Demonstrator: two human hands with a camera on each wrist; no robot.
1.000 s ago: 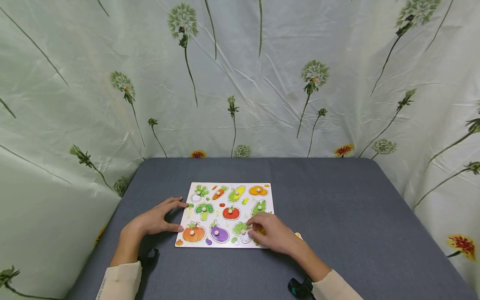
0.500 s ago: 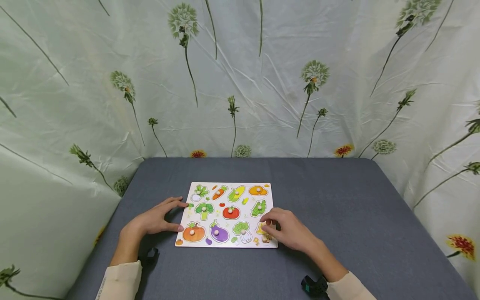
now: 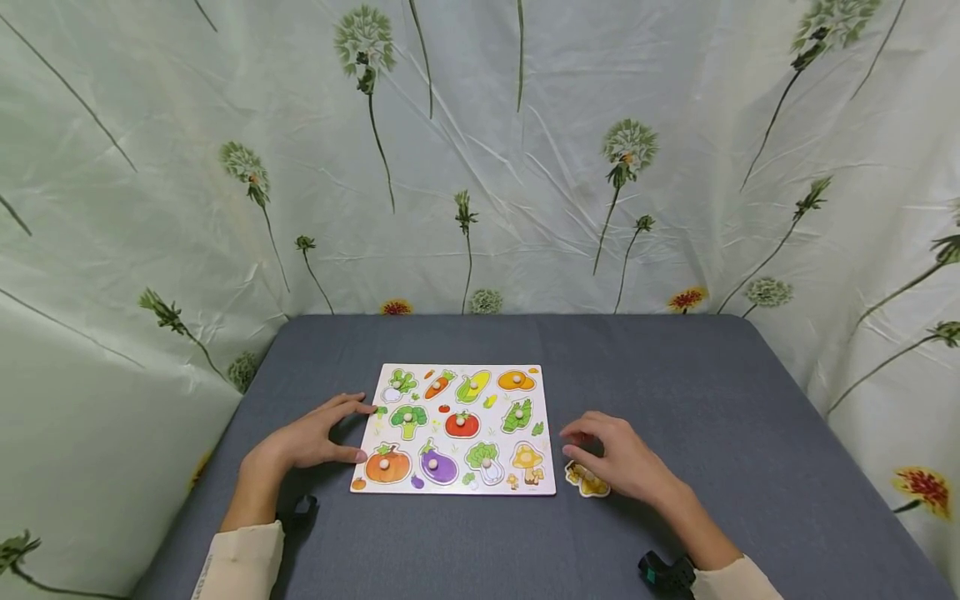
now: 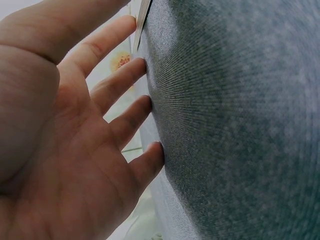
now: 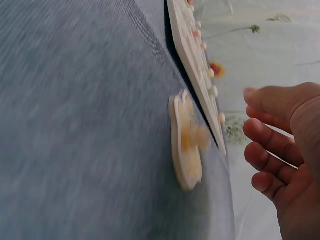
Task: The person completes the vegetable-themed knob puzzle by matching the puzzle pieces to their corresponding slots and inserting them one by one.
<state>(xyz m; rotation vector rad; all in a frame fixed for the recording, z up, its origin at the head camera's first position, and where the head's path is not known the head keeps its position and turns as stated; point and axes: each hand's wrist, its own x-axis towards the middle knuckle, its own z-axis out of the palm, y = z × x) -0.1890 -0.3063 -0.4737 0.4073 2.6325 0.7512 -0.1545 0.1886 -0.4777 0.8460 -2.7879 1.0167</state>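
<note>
A white puzzle board (image 3: pixel 498 433) with knobbed vegetable pieces lies on the grey cloth. My left hand (image 3: pixel 318 437) touches its left edge with thumb and fingertips, fingers spread; the left wrist view shows the same fingers (image 4: pixel 120 85) extended. Beyond the board's right side, my right hand (image 3: pixel 615 454) hovers over a loose yellow mushroom puzzle piece (image 3: pixel 592 483), partly covering it. In the right wrist view that piece (image 5: pixel 182 145) lies knob up on the cloth, apart from the loosely bent fingers (image 5: pixel 270 142). A printed mushroom (image 3: pixel 528 462) without a knob shows at the board's lower right.
The table (image 3: pixel 675 375) wears a grey cloth, and a pale curtain (image 3: pixel 525 208) with dandelion prints hangs behind and at its sides. Dark wrist devices, such as the right one (image 3: pixel 667 575), sit on both wrists.
My right hand has moved right, from over the board's lower right to above the loose mushroom piece, uncovering the printed mushroom. My left hand stays at the board's left edge.
</note>
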